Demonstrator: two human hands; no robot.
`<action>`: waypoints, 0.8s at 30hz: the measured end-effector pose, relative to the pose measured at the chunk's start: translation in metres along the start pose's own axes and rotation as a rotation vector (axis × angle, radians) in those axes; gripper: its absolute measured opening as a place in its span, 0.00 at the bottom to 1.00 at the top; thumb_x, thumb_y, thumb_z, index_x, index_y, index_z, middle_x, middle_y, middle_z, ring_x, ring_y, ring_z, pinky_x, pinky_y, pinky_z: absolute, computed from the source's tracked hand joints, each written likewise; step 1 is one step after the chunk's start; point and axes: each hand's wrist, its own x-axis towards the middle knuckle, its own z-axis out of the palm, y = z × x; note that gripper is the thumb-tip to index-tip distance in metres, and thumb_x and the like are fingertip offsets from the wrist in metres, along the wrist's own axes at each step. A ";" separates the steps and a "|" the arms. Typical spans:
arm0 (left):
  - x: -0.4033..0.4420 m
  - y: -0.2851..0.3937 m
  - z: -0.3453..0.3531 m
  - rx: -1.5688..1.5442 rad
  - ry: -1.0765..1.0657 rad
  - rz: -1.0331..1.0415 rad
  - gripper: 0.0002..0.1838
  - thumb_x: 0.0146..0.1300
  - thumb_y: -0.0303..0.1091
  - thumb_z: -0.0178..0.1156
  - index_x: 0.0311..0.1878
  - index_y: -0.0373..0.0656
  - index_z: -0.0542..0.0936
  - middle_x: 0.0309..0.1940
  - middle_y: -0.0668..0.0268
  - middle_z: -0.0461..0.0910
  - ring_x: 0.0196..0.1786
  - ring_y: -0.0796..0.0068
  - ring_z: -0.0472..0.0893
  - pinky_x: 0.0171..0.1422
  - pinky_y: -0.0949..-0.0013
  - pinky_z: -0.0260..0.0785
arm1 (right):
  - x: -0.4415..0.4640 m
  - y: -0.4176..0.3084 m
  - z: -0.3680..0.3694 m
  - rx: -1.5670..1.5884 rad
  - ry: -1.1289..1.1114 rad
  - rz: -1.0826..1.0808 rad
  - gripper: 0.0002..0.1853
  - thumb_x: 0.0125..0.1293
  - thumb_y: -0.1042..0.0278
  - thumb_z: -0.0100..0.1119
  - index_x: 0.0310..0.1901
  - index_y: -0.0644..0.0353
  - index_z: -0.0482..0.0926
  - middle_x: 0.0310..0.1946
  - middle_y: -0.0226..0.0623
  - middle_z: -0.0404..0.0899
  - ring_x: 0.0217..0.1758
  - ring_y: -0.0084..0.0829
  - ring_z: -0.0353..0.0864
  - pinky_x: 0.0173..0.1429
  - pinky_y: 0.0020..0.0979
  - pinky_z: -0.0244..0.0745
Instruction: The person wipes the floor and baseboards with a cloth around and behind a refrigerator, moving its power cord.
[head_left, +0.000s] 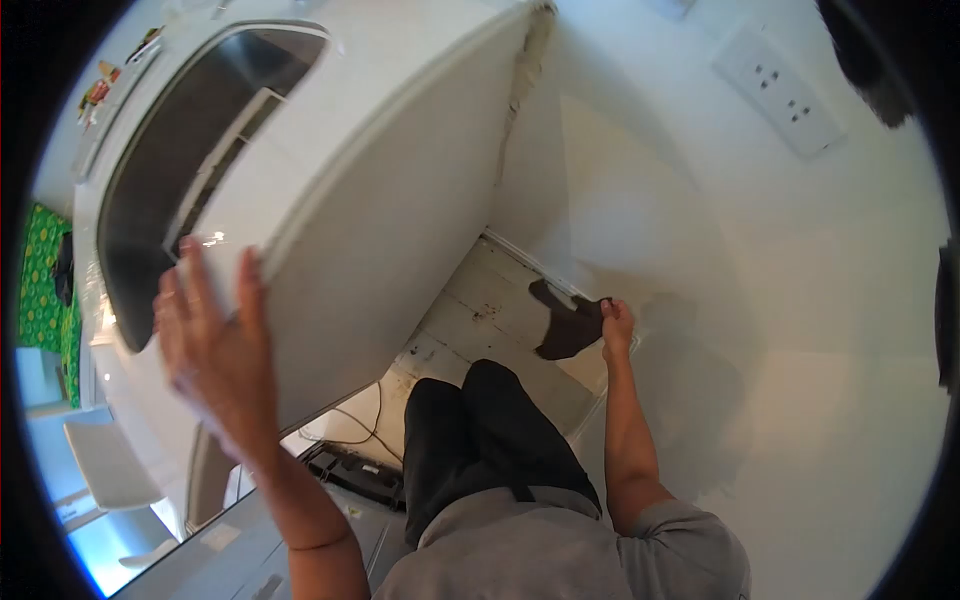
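My left hand (pixel 215 345) rests with spread fingers on the front corner of a large white appliance (pixel 370 200), which has a dark rounded glass panel (pixel 160 150) in its top and looks like a washing machine. My right hand (pixel 618 327) is closed on the edge of a dark brown cloth (pixel 572 328). The cloth hangs low over the floor, close to the white wall. What lies under the appliance is hidden.
Dirt specks mark the pale tiled floor (pixel 480 300) between appliance and wall (pixel 800 420). A thin cable (pixel 375 425) lies near a black object (pixel 355 475). A socket plate (pixel 780 90) is on the wall. A white chair (pixel 105 465) stands at far left.
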 end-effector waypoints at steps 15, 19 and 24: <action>-0.047 -0.027 0.062 0.040 0.154 0.050 0.30 0.56 0.56 0.44 0.59 0.47 0.63 0.48 0.58 0.75 0.47 0.60 0.76 0.51 0.62 0.69 | 0.058 0.371 0.141 -0.890 -0.339 0.091 0.52 0.45 0.54 0.70 0.69 0.47 0.45 0.65 0.69 0.40 0.68 0.62 0.44 0.66 0.54 0.49; -0.071 -0.028 0.078 0.018 0.184 0.059 0.27 0.55 0.51 0.45 0.56 0.46 0.64 0.46 0.58 0.74 0.46 0.61 0.75 0.49 0.63 0.68 | 0.052 0.371 0.156 -1.114 -0.457 0.054 0.67 0.35 0.48 0.75 0.69 0.44 0.33 0.65 0.69 0.20 0.68 0.68 0.25 0.66 0.61 0.39; -0.083 -0.022 0.094 0.016 0.189 0.078 0.24 0.53 0.45 0.47 0.52 0.45 0.66 0.45 0.58 0.73 0.44 0.62 0.74 0.48 0.63 0.68 | 0.109 0.372 0.199 -1.113 -0.379 -0.106 0.70 0.35 0.40 0.73 0.68 0.41 0.25 0.64 0.64 0.12 0.66 0.70 0.14 0.63 0.68 0.27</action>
